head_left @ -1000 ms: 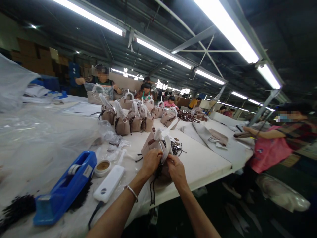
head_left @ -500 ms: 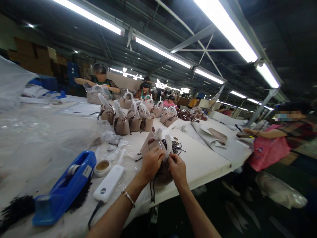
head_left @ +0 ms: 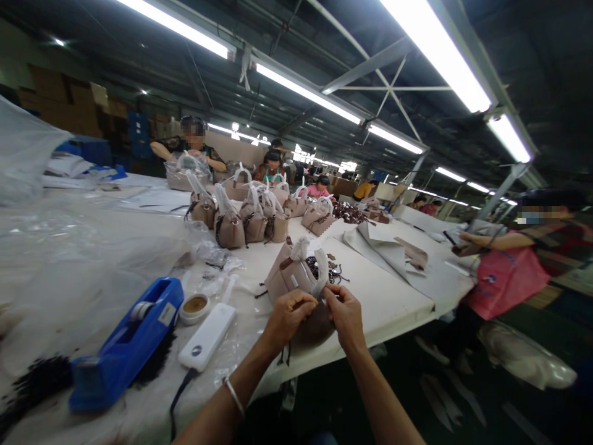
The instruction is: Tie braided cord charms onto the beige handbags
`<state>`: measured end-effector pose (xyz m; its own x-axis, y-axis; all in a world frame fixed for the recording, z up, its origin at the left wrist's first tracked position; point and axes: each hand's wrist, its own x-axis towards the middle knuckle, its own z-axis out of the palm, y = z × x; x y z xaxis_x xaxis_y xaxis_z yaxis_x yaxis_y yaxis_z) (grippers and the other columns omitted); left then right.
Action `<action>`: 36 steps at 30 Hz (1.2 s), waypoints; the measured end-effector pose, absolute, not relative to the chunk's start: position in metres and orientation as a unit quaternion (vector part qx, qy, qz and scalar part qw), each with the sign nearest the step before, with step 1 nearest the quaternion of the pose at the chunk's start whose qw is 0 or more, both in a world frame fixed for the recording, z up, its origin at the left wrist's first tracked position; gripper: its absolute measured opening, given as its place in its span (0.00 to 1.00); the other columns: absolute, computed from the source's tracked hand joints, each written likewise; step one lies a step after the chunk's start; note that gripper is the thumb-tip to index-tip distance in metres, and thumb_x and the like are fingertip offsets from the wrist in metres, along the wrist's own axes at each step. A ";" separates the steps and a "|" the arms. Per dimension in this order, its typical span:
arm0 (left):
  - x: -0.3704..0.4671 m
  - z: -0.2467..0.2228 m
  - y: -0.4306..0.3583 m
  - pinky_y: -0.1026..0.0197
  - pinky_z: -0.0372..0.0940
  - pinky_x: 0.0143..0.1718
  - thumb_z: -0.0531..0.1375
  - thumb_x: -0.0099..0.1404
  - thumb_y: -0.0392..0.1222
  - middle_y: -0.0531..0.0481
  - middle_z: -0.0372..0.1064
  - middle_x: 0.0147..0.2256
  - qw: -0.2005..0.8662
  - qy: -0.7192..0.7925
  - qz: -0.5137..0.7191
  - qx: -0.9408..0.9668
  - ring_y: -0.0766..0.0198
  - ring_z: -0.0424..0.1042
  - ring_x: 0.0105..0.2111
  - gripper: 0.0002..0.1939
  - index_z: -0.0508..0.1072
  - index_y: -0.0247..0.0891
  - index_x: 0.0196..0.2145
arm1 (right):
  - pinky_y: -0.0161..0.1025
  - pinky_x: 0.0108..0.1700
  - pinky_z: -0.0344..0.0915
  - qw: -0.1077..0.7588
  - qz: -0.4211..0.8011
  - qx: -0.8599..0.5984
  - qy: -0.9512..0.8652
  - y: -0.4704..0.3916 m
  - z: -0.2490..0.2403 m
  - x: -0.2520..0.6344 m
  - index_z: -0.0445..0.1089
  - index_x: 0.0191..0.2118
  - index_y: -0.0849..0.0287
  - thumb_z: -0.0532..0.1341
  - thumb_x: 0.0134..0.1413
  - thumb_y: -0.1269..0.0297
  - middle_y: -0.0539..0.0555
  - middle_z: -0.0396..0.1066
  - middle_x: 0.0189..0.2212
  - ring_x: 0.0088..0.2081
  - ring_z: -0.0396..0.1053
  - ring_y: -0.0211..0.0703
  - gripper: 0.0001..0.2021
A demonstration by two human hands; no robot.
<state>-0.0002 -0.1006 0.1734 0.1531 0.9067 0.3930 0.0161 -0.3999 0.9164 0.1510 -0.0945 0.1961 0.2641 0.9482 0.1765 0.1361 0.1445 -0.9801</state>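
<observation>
Since the earlier frame both hands have been lowered beneath the beige handbag (head_left: 296, 275) at centre frame, left hand (head_left: 288, 315) and right hand (head_left: 343, 314) pinching its dark cord, best kept taut.

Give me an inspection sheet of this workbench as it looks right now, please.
Surface: long white table, partly under clear plastic sheeting.
Job's things: taupe handbag with wrapped handles; dark cord hanging at the table edge.
Clutter: blue tape dispenser, small round tin, white device, row of finished bags.
Hands: left hand and right hand both closed on the handbag.
Cables: black lead from the white device.
Surroundings: co-workers seated along the table, ceiling strip lights.
</observation>
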 end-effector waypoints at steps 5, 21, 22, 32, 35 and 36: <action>-0.005 0.184 -0.101 0.64 0.67 0.30 0.62 0.59 0.48 0.48 0.74 0.30 0.525 0.335 0.580 0.525 0.64 0.71 0.29 0.14 0.78 0.34 0.34 | 0.29 0.18 0.59 0.665 0.454 -0.433 -0.404 -0.093 0.190 0.149 0.69 0.33 0.58 0.70 0.42 0.51 0.49 0.74 0.29 0.20 0.65 0.31 0.18; -0.009 0.168 -0.092 0.68 0.63 0.24 0.67 0.55 0.52 0.53 0.71 0.23 0.616 0.293 0.590 0.432 0.71 0.69 0.21 0.18 0.74 0.33 0.33 | 0.39 0.43 0.67 0.561 0.210 -0.398 -0.695 -0.107 0.183 0.136 0.76 0.34 0.55 0.63 0.56 0.65 0.52 0.74 0.34 0.38 0.72 0.42 0.04; -0.009 0.166 -0.092 0.68 0.63 0.24 0.67 0.55 0.52 0.53 0.71 0.23 0.623 0.291 0.586 0.428 0.71 0.69 0.21 0.18 0.74 0.33 0.32 | 0.39 0.43 0.67 0.553 0.199 -0.404 -0.701 -0.107 0.183 0.135 0.76 0.35 0.56 0.62 0.56 0.65 0.53 0.74 0.34 0.38 0.72 0.42 0.04; -0.005 0.149 -0.088 0.70 0.61 0.24 0.71 0.51 0.48 0.54 0.72 0.23 0.660 0.275 0.586 0.382 0.72 0.69 0.22 0.17 0.72 0.34 0.31 | 0.37 0.40 0.68 0.535 0.148 -0.445 -0.703 -0.110 0.183 0.129 0.77 0.34 0.56 0.62 0.56 0.66 0.52 0.74 0.32 0.35 0.72 0.41 0.06; -0.005 0.148 -0.089 0.70 0.61 0.24 0.71 0.51 0.47 0.54 0.72 0.23 0.666 0.274 0.585 0.373 0.71 0.70 0.22 0.17 0.71 0.34 0.30 | 0.37 0.40 0.68 0.534 0.138 -0.454 -0.700 -0.110 0.184 0.127 0.77 0.33 0.57 0.61 0.56 0.67 0.52 0.74 0.31 0.35 0.72 0.41 0.06; -0.005 0.148 -0.089 0.70 0.61 0.24 0.71 0.51 0.47 0.54 0.73 0.24 0.668 0.274 0.586 0.369 0.72 0.70 0.22 0.17 0.71 0.34 0.30 | 0.37 0.40 0.68 0.533 0.135 -0.457 -0.699 -0.110 0.184 0.126 0.77 0.33 0.57 0.61 0.56 0.67 0.52 0.74 0.31 0.35 0.72 0.41 0.06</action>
